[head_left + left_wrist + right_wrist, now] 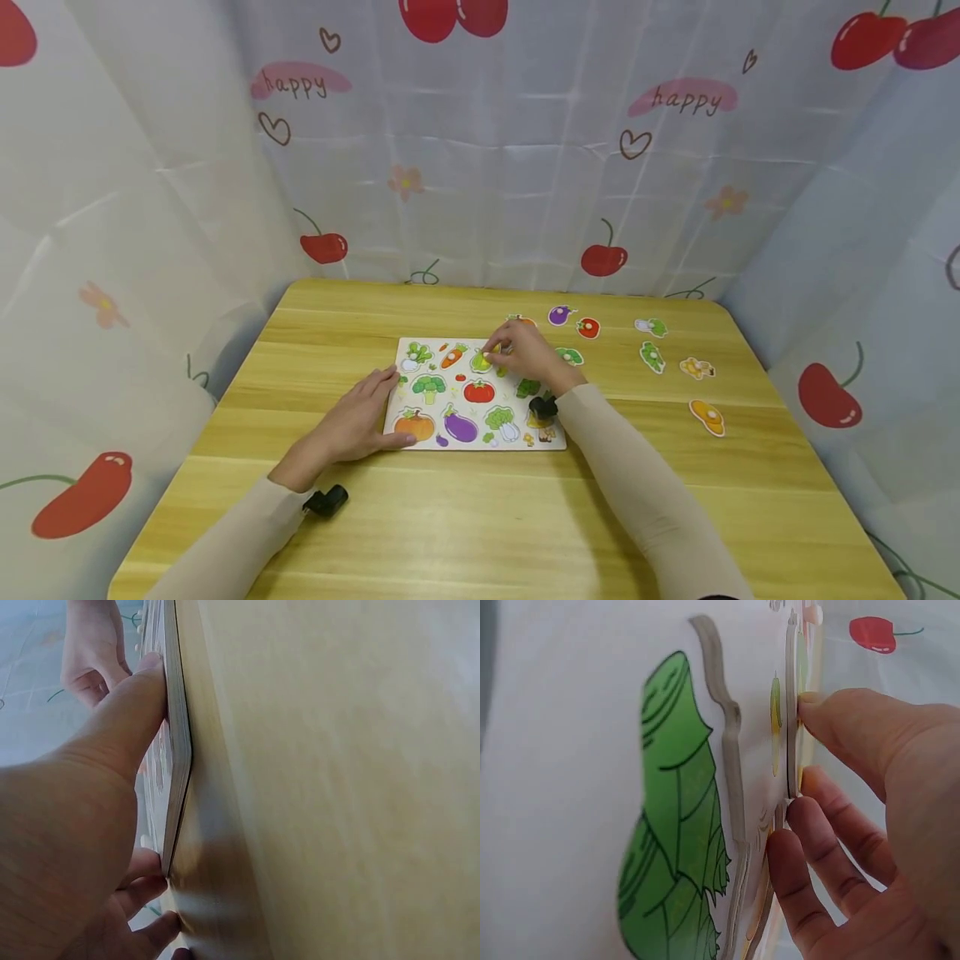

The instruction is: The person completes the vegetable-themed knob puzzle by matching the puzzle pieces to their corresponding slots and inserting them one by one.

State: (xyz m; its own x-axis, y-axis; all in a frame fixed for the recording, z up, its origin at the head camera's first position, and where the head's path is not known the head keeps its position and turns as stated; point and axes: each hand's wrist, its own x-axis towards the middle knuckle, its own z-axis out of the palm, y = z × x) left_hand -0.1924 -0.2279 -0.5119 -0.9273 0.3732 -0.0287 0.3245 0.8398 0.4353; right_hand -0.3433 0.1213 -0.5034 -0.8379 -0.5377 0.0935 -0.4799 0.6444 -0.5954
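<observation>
A white puzzle board [442,373] with vegetable pictures lies on the table. My left hand [362,414] rests spread around its near left corner, fingers along the left edge and thumb on the near edge; the left wrist view shows the fingertips [154,930] low beside the board. Over the far right part of the board, my right hand [527,352] pinches a yellow-green vegetable puzzle piece [479,361] between thumb and fingers, at its picture on the board. A carrot [452,357] lies just left of it. In the right wrist view, a green leafy picture [679,795] sits in a recess.
Loose pieces lie to the right and behind the board: an eggplant [559,315], a tomato [588,328], a bok choy [651,327], a green piece [652,357], a yellow-brown piece [697,368] and an orange one [707,417]. A curtain [480,208] with cherries surrounds the wooden table [480,517].
</observation>
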